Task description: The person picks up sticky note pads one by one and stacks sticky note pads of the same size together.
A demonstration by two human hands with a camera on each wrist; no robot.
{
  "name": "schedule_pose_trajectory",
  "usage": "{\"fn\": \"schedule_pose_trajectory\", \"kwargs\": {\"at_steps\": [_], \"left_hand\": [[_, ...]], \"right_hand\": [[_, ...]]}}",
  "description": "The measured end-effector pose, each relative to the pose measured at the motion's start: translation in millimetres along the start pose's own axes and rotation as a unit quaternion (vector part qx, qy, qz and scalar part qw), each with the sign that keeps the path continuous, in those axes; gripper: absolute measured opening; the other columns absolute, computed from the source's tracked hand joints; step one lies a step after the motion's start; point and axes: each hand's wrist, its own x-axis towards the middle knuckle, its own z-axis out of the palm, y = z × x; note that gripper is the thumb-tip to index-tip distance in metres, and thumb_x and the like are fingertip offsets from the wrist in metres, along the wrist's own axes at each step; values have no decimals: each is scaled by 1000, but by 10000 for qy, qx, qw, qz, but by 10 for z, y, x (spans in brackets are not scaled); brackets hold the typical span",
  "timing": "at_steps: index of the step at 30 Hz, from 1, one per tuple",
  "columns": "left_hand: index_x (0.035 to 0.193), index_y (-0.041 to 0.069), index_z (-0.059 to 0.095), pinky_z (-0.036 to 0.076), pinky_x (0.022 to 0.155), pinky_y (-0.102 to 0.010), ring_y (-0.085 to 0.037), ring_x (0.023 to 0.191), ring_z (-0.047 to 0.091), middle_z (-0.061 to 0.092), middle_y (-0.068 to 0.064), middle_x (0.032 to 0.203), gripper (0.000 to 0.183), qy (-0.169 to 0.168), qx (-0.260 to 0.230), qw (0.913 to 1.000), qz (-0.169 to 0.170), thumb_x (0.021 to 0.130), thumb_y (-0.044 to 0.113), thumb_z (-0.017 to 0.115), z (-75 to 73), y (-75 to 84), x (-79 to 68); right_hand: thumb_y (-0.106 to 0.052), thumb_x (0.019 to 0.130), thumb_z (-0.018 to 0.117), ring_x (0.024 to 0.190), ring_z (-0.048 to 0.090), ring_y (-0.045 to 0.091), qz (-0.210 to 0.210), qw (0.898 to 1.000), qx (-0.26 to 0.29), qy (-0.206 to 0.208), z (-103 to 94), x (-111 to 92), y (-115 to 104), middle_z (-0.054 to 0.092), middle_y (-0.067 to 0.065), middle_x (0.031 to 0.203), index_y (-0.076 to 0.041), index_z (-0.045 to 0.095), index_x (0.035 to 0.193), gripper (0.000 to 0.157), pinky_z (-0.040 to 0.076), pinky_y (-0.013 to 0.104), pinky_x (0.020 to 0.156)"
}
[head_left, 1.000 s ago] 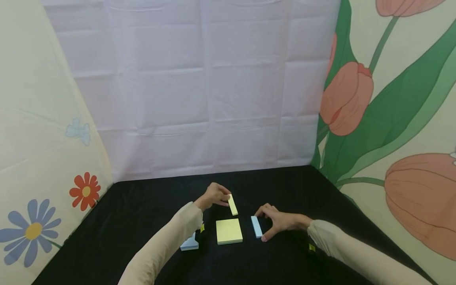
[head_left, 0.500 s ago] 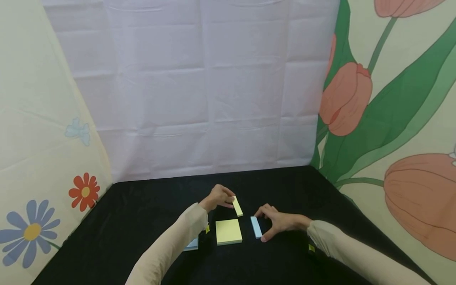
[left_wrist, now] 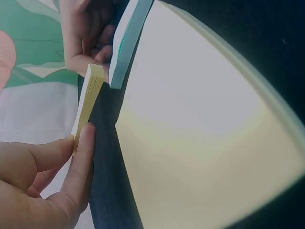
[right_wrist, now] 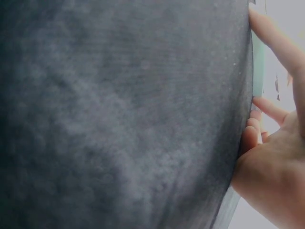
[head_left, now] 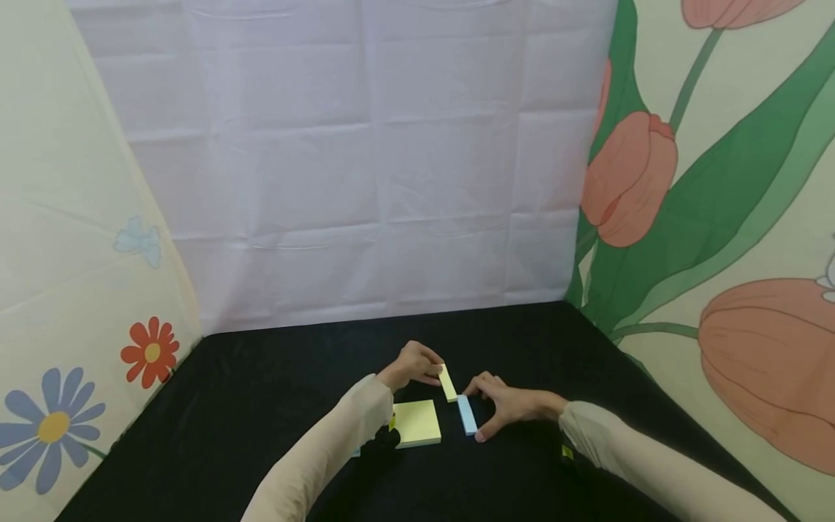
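Between thumb and finger, my left hand [head_left: 413, 363] pinches a narrow pale-yellow sticky note pad [head_left: 448, 384] by its far end. Its near end points at a narrow light-blue sticky note pad [head_left: 467, 415], and a slim gap separates the two in the left wrist view. My right hand [head_left: 514, 404] grips the blue pad, thumb at the near end and fingers at the far end; the right wrist view catches only a sliver of the blue pad [right_wrist: 258, 71]. Left of both strips lies a square yellow sticky note pad [head_left: 418, 423], its left edge partly covered by my left wrist.
A corner of another blue pad [head_left: 356, 453] peeks out beneath my left sleeve [head_left: 326, 442]. Black cloth [head_left: 261, 377] covers the table. A white sheet [head_left: 313, 159] hangs at the back, with flower-printed cloth [head_left: 652, 275] on both sides.
My left hand has carried the yellow strip pad right and slightly nearer, up close to the blue strip. My left forearm now hides more of the other blue pad. The right hand stays put.
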Motion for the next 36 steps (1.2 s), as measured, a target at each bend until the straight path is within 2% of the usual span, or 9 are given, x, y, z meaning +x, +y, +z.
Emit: {"fn": "schedule_pose_trajectory", "kwargs": {"at_steps": [3,8,12,23,30,36], "left_hand": [[100,-16,69,59,66,-35,-25,73,69,65,-17,90,13,18,-36,10000,-26,88,-14,65,52,3,19],[99,-15,70,58,65,-35,-25,74,69,66,-17,88,13,22,25,10000,-86,87,-14,66,134,-8,34],[98,-15,70,58,64,-34,-25,73,70,66,-18,88,12,30,76,9999,-133,87,-14,65,194,-11,22],[97,-15,70,58,64,-34,-24,72,67,65,-18,85,12,37,157,9996,-226,86,-16,66,303,-21,20],[96,-16,70,59,65,-35,-29,75,69,65,-21,86,12,-73,186,9996,-204,85,-16,66,319,-2,-32],[95,-15,71,59,66,-36,-26,74,68,67,-17,86,11,-271,300,9991,-155,85,-14,67,316,-2,-69]], "right_hand": [[-49,74,83,115,37,26,12,10000,-76,18,-2,6,9,36,3,126,-26,47,126,67,35,47,95],[-33,76,84,115,36,33,-126,9998,118,32,6,-28,-99,36,9,124,-16,47,127,65,35,52,95],[-27,78,84,116,36,30,-72,10000,10,65,15,-33,-129,35,6,125,-15,45,129,65,35,51,96],[-29,79,83,117,35,29,-220,9996,123,95,20,-35,-125,35,6,125,-12,44,132,68,34,49,97],[-30,78,84,117,34,28,-218,9995,184,121,18,-51,-121,35,7,128,-8,38,140,80,33,48,97],[-32,77,84,118,33,27,-146,9996,184,129,15,-68,-124,36,8,129,-8,28,150,95,33,50,98]]}}
